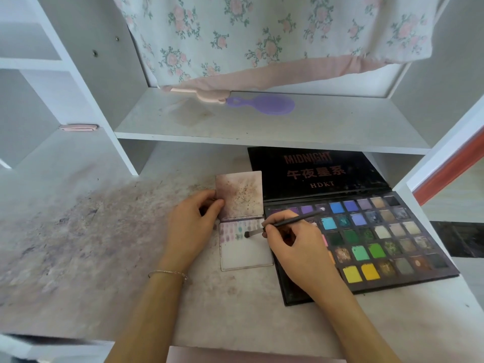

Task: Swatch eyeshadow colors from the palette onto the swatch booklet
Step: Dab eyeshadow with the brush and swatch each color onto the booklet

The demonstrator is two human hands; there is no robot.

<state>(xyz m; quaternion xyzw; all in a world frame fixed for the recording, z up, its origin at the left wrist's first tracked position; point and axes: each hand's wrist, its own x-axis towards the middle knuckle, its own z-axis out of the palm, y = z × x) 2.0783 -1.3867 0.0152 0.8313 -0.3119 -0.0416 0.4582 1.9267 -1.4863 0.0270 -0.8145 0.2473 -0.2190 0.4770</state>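
Two bare forearms reach in from the near edge of a stained white tabletop [78,244]. A thin bracelet [167,273] circles the left wrist. The right hand [293,247] lies over the left part of an open eyeshadow palette [379,244], its grip pinched together on a slim dark brush [285,224], fingers and thumb curled round the handle. The brush's dark tip touches the lower page of a small swatch booklet [246,247], which lies open on the tabletop just left of the palette, touching or almost touching its edge. Rows of small colour marks in mauve, teal and grey cross the top of that page; the rest of it is blank.

The left hand [193,226] sits at the booklet's left side, its grip clamped on the left edge of the raised upper page, which is smudged and speckled.

The palette fills the right side of the tabletop, with rows of purple, blue, green, yellow, tan and dark pans. Its black lid stands open behind, printed MIDNIGHT and HDKT.

Farther back, a white shelf [262,127] carries a purple hairbrush [262,104]. A floral cloth [262,35] with a pink hem hangs above it.
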